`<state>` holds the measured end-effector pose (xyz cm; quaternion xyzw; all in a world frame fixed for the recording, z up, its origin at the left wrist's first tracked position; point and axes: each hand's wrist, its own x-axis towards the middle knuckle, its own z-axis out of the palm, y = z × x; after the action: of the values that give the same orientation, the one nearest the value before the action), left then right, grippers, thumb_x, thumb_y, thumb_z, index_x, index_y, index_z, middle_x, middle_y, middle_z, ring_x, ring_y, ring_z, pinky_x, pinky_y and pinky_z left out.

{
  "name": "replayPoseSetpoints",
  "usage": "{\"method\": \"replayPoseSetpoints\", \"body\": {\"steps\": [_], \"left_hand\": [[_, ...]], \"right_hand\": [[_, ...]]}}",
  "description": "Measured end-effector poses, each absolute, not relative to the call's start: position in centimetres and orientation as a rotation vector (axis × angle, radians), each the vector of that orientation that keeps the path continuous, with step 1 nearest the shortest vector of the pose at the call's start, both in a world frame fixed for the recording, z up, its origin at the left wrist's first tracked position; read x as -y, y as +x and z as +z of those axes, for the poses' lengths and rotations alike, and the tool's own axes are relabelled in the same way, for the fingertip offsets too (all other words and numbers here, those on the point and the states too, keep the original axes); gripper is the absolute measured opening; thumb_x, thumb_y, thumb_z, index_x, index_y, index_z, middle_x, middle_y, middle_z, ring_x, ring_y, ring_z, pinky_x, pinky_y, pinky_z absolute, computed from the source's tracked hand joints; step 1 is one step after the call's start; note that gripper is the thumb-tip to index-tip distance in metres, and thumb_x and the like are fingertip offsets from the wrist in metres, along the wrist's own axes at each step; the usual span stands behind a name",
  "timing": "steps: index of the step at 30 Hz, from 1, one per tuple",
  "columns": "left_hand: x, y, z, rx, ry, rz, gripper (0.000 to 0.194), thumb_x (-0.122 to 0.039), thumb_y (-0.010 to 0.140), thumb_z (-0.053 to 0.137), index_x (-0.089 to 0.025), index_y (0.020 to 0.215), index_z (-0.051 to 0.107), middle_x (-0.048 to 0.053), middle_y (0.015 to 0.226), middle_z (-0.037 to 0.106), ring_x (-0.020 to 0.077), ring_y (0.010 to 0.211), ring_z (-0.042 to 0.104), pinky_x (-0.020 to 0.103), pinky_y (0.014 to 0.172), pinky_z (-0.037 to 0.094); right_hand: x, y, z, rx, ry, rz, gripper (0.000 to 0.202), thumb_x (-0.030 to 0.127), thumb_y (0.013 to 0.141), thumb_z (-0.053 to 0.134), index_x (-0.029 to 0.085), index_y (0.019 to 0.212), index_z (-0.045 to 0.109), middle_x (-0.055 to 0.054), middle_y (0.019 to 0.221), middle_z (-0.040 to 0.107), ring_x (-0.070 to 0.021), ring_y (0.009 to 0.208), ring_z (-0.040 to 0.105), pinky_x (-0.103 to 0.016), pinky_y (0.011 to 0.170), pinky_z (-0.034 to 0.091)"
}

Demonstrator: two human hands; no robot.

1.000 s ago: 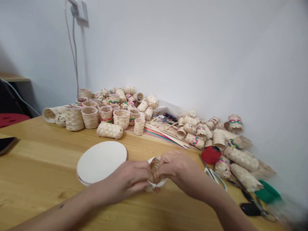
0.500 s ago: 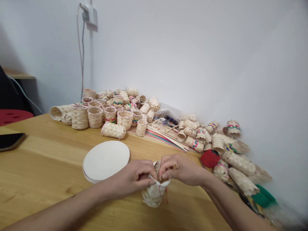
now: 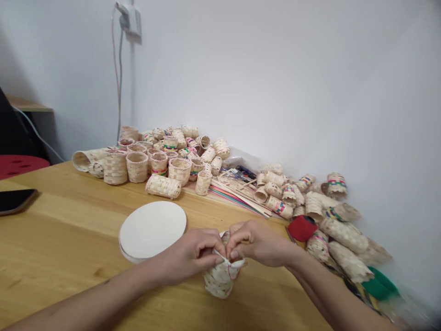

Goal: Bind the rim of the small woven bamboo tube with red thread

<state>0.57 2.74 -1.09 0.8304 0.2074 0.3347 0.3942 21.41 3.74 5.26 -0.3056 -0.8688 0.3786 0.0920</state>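
Note:
A small pale woven basket (image 3: pixel 219 281) stands a little tilted on the table near its front. A white strip lies along its rim, and a red thread (image 3: pixel 235 274) hangs in a loop at the near side. My left hand (image 3: pixel 200 253) is closed, thumb and forefinger pinching the rim at its left. From the right, my right hand (image 3: pixel 250 243) bends in over the opening, its fingertips pinched together at the rim close to my left fingers. What lies between those right fingertips is hidden.
White round discs (image 3: pixel 153 230) lie stacked left of my hands, and a phone (image 3: pixel 17 201) rests at the far left. Many woven baskets (image 3: pixel 179 170) crowd the back. Coloured strips (image 3: pixel 237 197), a red object (image 3: pixel 302 228) and a green container (image 3: pixel 381 282) sit toward the right.
The red thread has shifted from hanging ends to a loop against the basket's side. Both hands stay pinched at the rim, nearly in the same place.

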Motion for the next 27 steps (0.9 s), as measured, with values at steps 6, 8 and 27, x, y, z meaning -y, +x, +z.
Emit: {"method": "replayPoseSetpoints", "body": {"steps": [6,8,27], "left_hand": [[-2.7,0.7,-1.3,-0.564,2.117,0.854,0.013,-0.02,0.088,0.056,-0.014,0.084,0.067,0.002,0.078,0.062,0.0119,0.069,0.053,0.02,0.063,0.038],[-2.8,0.7,-1.5,-0.588,2.104,0.856,0.013,-0.022,0.087,0.057,-0.014,0.084,0.067,0.001,0.077,0.061,0.0116,0.066,0.052,0.02,0.062,0.038],[-3.2,0.9,-1.6,-0.536,2.027,0.92,0.013,-0.021,0.085,0.059,-0.015,0.084,0.071,0.003,0.081,0.065,0.0136,0.074,0.059,0.02,0.067,0.042]], "right_hand": [[-3.4,21.1,5.4,2.579,-0.946,1.084,0.015,0.019,0.083,0.062,0.017,0.072,0.072,0.001,0.073,0.062,-0.0125,0.072,0.058,-0.021,0.067,0.044],[-3.2,21.0,5.5,2.607,-0.962,1.01,0.015,0.018,0.083,0.062,0.018,0.072,0.072,0.002,0.072,0.063,-0.0124,0.071,0.058,-0.021,0.067,0.044],[-3.9,20.9,6.1,2.429,-1.116,1.307,0.024,0.003,0.075,0.054,0.019,0.093,0.058,0.005,0.074,0.061,-0.0102,0.066,0.056,-0.019,0.061,0.042]]}}
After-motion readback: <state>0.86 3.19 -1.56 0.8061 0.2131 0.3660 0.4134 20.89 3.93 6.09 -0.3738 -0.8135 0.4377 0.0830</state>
